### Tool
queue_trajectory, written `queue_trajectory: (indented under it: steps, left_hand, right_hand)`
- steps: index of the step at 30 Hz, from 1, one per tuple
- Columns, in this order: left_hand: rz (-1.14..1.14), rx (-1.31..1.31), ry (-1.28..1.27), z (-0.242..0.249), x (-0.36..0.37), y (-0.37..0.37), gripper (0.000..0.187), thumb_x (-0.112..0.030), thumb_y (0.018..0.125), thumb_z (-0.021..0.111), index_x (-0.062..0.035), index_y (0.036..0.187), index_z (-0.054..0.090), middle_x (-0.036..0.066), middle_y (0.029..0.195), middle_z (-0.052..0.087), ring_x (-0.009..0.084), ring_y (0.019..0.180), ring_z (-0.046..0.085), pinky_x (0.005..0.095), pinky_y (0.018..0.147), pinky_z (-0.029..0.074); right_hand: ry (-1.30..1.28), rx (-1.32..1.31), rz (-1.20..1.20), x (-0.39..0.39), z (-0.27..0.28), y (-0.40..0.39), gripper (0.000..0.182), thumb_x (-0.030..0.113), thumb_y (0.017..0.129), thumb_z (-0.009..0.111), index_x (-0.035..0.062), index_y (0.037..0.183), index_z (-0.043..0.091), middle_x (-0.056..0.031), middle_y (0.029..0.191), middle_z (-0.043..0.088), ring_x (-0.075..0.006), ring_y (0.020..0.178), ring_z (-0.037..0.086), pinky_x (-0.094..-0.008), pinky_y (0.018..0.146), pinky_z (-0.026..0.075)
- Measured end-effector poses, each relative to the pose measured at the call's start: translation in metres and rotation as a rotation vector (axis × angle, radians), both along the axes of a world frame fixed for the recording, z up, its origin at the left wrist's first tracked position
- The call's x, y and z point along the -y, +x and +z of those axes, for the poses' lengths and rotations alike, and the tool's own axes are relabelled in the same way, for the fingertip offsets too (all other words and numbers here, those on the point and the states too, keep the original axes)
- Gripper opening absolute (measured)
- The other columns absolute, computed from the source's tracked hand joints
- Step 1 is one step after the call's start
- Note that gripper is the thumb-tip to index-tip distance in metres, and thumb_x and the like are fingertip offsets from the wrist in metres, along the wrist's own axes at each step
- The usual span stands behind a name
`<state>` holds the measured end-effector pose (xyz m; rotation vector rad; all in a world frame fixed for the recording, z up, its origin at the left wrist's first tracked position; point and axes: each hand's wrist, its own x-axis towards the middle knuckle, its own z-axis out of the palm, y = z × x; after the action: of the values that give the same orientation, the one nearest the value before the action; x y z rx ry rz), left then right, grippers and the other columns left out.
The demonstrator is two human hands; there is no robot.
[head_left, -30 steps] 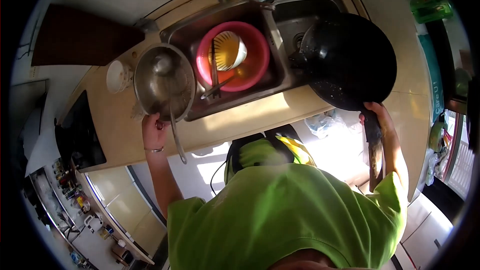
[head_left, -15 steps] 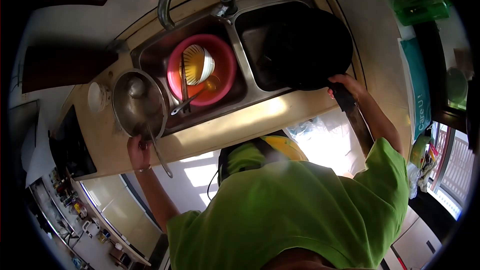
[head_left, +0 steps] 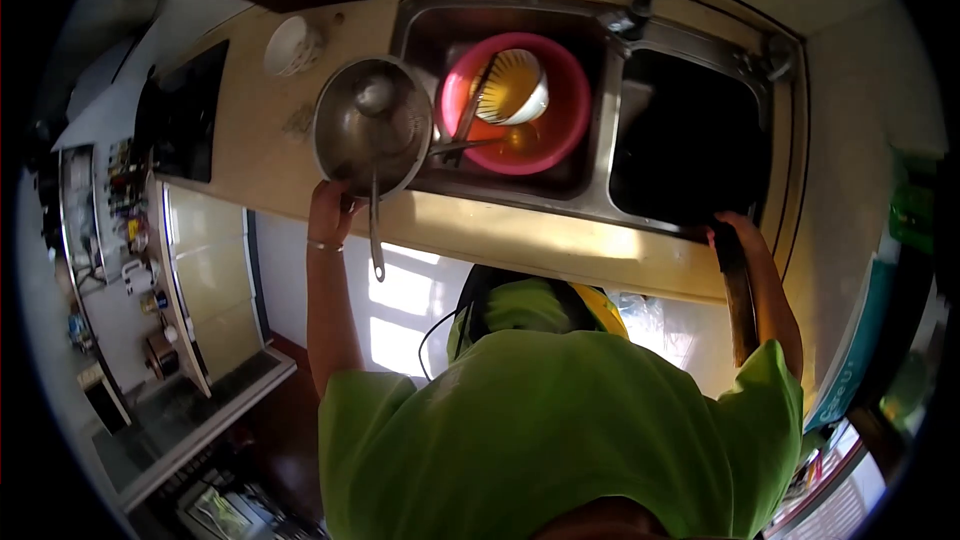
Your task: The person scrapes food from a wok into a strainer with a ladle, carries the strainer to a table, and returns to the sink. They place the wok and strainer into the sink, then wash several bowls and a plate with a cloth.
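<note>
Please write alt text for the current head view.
A person's left hand holds a metal bowl with a ladle inside; the right hand grips a black pan's handle at a double sink, where a pink basin contains a striped bowl.

There are two hands (head_left: 332,213), one bracelet (head_left: 325,246), one green shirt (head_left: 560,420), one metal bowl (head_left: 345,135), one ladle (head_left: 376,230), one black wok (head_left: 692,150) with one handle (head_left: 738,290), one pink basin (head_left: 568,130), one striped bowl (head_left: 515,90), two sink compartments (head_left: 425,45), one tap (head_left: 632,20) and one worktop (head_left: 255,110)

The left hand (head_left: 333,214) holds the metal bowl (head_left: 343,140) with a ladle (head_left: 376,230); the right hand (head_left: 745,238) grips the wok handle (head_left: 738,305).
</note>
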<state>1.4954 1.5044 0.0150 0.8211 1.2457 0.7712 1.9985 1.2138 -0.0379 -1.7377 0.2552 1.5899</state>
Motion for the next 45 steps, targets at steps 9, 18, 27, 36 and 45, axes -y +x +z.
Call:
queue_trajectory:
  steps: [9,18,27,36,45]
  left_hand:
    - [0.148,-0.046,-0.069,-0.023,0.003,-0.03,0.005,0.0,0.069,0.045,0.0042,0.068,0.045,0.007,0.055,0.045,0.0132,0.045,0.044,0.0265,0.039,0.035]
    - [0.201,-0.084,0.009,-0.027,0.001,-0.072,0.005,-0.003,0.07,0.046,0.0018,0.069,0.047,0.005,0.055,0.044,0.0129,0.045,0.044,0.0258,0.04,0.037]
    - [0.189,-0.122,0.036,-0.037,-0.029,-0.118,0.009,-0.003,0.071,0.045,0.0029,0.075,0.051,0.007,0.066,0.053,0.0149,0.054,0.051,0.028,0.048,0.047]
    - [0.227,-0.054,-0.067,-0.007,-0.065,-0.128,0.013,-0.001,0.071,0.042,0.0084,0.077,0.048,0.01,0.065,0.052,0.0137,0.051,0.05,0.0246,0.044,0.045]
    - [0.159,0.048,-0.081,-0.006,-0.09,-0.181,0.016,-0.001,0.072,0.041,0.006,0.085,0.046,0.008,0.063,0.05,0.011,0.045,0.044,0.0227,0.041,0.039]
  right_hand:
    - [0.068,-0.128,0.01,0.002,-0.045,0.021,0.019,0.015,0.071,0.057,0.0005,0.078,0.047,-0.0149,0.065,0.054,-0.0181,0.049,0.052,-0.0287,0.044,0.046]
    - [-0.114,0.167,0.182,0.027,-0.09,0.052,0.027,0.022,0.066,0.065,0.0016,0.08,0.054,-0.012,0.062,0.055,-0.0209,0.054,0.056,-0.0304,0.048,0.047]
    - [-0.416,0.905,1.119,-0.008,-0.014,0.035,0.052,0.042,0.069,0.059,-0.0003,0.098,0.054,-0.0218,0.087,0.057,-0.0337,0.086,0.053,-0.0402,0.071,0.042]
    - [0.406,1.0,0.655,-0.175,0.065,-0.122,0.016,0.014,0.078,0.056,0.0012,0.088,0.053,0.0006,0.067,0.049,-0.0044,0.056,0.043,-0.0181,0.048,0.036]
    - [0.764,0.25,0.59,-0.43,0.044,-0.351,0.047,0.04,0.075,0.057,0.0004,0.1,0.05,-0.0063,0.076,0.055,-0.0123,0.056,0.054,-0.0223,0.052,0.045]
